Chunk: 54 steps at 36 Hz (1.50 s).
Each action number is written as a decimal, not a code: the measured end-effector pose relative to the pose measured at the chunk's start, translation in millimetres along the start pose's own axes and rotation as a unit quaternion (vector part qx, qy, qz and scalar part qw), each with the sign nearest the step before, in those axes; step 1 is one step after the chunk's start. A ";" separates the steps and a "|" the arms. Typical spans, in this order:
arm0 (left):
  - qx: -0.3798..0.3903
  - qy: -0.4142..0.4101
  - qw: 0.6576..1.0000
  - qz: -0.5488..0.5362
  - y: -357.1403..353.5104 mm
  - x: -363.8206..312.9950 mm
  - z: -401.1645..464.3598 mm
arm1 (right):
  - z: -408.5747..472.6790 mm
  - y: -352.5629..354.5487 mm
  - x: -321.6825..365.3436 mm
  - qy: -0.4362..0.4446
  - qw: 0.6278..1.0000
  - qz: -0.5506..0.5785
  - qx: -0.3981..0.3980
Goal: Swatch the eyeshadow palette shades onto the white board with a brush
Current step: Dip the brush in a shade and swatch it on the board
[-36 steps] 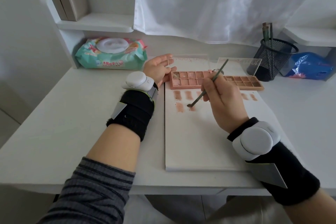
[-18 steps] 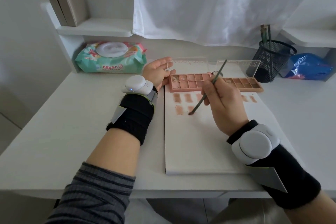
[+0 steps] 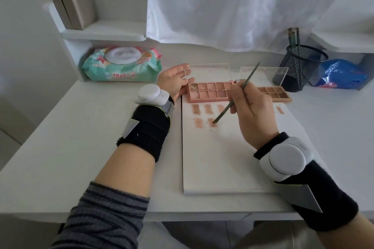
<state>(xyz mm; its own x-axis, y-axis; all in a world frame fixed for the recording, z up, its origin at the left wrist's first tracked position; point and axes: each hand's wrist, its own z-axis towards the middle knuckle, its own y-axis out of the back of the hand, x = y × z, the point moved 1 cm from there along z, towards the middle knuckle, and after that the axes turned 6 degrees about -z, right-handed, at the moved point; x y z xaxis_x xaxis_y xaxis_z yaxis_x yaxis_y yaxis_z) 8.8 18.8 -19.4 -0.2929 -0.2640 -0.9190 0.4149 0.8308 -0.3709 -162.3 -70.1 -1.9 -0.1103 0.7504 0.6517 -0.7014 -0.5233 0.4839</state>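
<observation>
The head view looks down on a white desk [image 3: 60,147], where a white board [image 3: 222,163] lies flat between the two forearms. A thin brush [image 3: 235,96] is pinched in the curled fingers of the right hand [image 3: 253,111], and its tip is set on the second swatch of the lower row, near the board's far end. An upper row of pinkish swatches [image 3: 207,108] is seen just beyond it, and part of that row is hidden by the right hand. A pink eyeshadow palette [image 3: 210,91] is laid across the far edge of the board with its clear lid [image 3: 210,69] raised behind it. A second, browner palette [image 3: 275,94] is placed to its right, partly covered by the right hand. The left hand [image 3: 175,81] is rested at the left end of the pink palette, fingers loosely extended and touching it, with nothing gripped. Black wrist wraps carrying white devices are worn on both arms. A pack of wet wipes [image 3: 121,66] is lying at the back left under a shelf [image 3: 105,32]. A black mesh pen cup [image 3: 301,66] is standing at the back right, beside a blue plastic bag [image 3: 342,75].
</observation>
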 end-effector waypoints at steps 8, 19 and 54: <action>0.012 0.000 1.000 -0.014 2.3 -1.4 -0.2 | 28.1 -0.9 7.2 0.000 0.999 0.015 -0.047; 0.029 0.010 0.999 -0.041 3.5 -0.6 3.1 | 25.3 -25.1 0.6 0.025 0.998 -0.048 0.019; 0.024 0.005 0.998 -0.049 5.1 1.5 6.3 | 31.8 -27.8 -6.3 -0.166 0.981 0.101 0.014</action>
<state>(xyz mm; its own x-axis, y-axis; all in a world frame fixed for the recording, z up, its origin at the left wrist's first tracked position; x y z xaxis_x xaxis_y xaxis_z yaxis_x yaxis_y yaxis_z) 15.9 19.5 -23.5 -0.3425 -0.3381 -0.8766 0.4244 0.7767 -0.4654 -119.7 -73.1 -0.9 -0.0073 0.4601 0.8878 -0.6680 -0.6629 0.3381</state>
